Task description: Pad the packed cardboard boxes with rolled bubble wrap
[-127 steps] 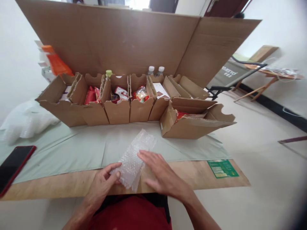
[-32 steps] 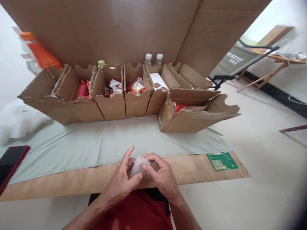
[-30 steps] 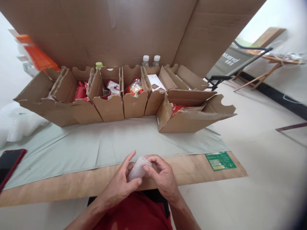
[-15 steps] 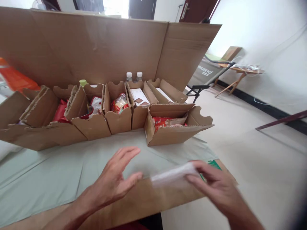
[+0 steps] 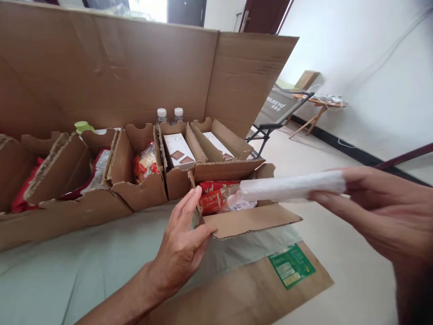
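Note:
My right hand (image 5: 368,207) pinches one end of a long white tube-shaped packet (image 5: 292,186) between thumb and fingers. The packet's free end points left, over an open cardboard box (image 5: 250,221). Inside that box lie a red printed packet (image 5: 214,196) and a clear wrapper with a printed label; the white packet hides part of the inside. My left hand (image 5: 186,232) grips the box's near left corner, with its fingers at the end wall and its thumb on the front panel.
Several cardboard bins (image 5: 88,205) stand in a row, holding packets and white boxes (image 5: 179,150). Behind them are two white-capped bottles (image 5: 162,113) and a tall cardboard panel (image 5: 135,67). A green label (image 5: 292,266) lies near the table's right edge. A folding chair (image 5: 275,108) stands beyond.
My left hand has moved forward onto the box's corner. The white packet, in my right hand, has risen and come over the box. The camera view has shifted closer.

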`<state>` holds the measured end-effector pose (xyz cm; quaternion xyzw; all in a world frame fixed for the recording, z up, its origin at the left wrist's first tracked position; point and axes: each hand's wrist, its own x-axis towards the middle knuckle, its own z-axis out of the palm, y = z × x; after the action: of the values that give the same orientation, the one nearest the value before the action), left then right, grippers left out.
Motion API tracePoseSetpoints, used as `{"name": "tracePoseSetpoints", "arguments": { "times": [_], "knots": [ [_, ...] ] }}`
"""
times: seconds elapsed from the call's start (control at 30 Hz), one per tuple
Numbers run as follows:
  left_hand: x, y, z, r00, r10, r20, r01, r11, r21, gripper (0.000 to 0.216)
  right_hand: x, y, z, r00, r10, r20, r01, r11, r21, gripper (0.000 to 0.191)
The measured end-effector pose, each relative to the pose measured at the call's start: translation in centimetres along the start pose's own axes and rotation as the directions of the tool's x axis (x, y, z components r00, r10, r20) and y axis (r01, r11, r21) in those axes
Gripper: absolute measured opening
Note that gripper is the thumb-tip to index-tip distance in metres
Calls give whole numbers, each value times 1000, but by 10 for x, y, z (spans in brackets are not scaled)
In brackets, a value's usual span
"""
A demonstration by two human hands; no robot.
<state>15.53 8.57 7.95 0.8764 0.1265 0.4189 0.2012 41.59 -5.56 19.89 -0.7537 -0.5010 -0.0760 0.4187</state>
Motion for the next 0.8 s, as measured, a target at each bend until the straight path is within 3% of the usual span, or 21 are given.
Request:
{"name": "tracePoseSetpoints", "arguments": {
  "times": [0.07, 0.17, 0.23, 0.3, 0.37, 0.43, 0.47, 0.5, 0.53, 0.6, 0.63, 0.67, 0.73, 0.8],
  "knots": [
    [1, 0, 1, 1000, 0, -6, 0, 1000, -1, 26, 16, -13, 12, 980, -104, 170, 111, 993, -33, 34],
    [2, 0, 3, 1000, -10, -20, 10, 1000, 7, 27, 34, -26, 45, 893, -197, 405, 208, 978, 19, 25],
    [2, 0, 3, 1000, -17, -20, 18, 1000, 17, 26, 40, -29, 77, 796, -202, 571, 247, 969, -2, 10],
    [2, 1, 3, 1000, -24, -14, 25, 999, 25, 27, 42, -29, 112, 670, -179, 720, 315, 947, -57, 9],
    [2, 1, 3, 999, -30, -12, 30, 999, 29, 28, 42, -26, 139, 561, -156, 813, 387, 917, -91, 15],
    [2, 1, 4, 999, -36, -14, 37, 999, 28, 28, 43, -23, 148, 497, -161, 853, 422, 904, -75, 15],
    [0, 1, 4, 999, -45, -21, 45, 999, 23, 29, 43, -22, 143, 497, -178, 850, 417, 907, -54, 10],
    [-3, 1, 4, 998, -61, -32, 62, 998, 17, 32, 43, -20, 131, 531, -202, 823, 399, 917, -32, 6],
    [-7, 0, 4, 995, -85, -52, 86, 996, 8, 37, 41, -16, 115, 601, -227, 766, 370, 929, -14, 12],
    [-20, -2, 3, 982, -159, -99, 158, 987, -19, 56, 32, -4, 73, 812, -209, 545, 266, 964, -26, 27],
    [-27, -4, 3, 971, -212, -107, 209, 977, -39, 65, 24, 6, 53, 910, -146, 389, 182, 982, -58, 33],
    [-34, -6, 3, 956, -275, -97, 270, 961, -67, 72, 14, 18, 35, 975, -48, 216, 70, 993, -93, 37],
    [-45, -11, 7, 910, -415, -16, 408, 901, -148, 76, -7, 49, 17, 987, 158, -18, -159, 984, -83, 53],
    [-47, -15, 15, 854, -511, 101, 519, 818, -248, 78, -26, 78, 24, 963, 266, 42, -269, 958, 97, 79]
  ]
}}
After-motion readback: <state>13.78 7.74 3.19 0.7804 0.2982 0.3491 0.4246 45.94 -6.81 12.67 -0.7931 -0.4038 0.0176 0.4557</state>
